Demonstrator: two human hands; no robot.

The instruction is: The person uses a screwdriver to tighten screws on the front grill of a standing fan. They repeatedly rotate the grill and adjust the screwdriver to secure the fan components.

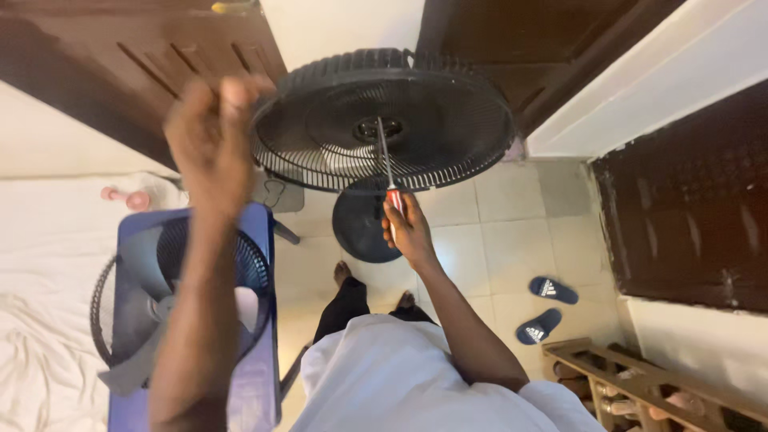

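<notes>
A black standing fan's rear grille (448, 136) faces up in front of me, with its round black base (364, 228) on the tiled floor below. My left hand (210, 136) grips the grille's left rim. My right hand (410, 228) holds a screwdriver (388, 172) with a red handle. Its shaft reaches up to the hub (378, 128) at the grille's centre. The fan's front grille (108, 304) and grey blades (152, 308) lie on a blue chair (256, 240) at my left.
A bed with a white sheet (48, 280) lies at the left. Dark wooden doors (160, 56) stand behind the fan. A pair of blue slippers (548, 308) rests on the tiles beside a wooden shoe rack (640, 384) at the lower right.
</notes>
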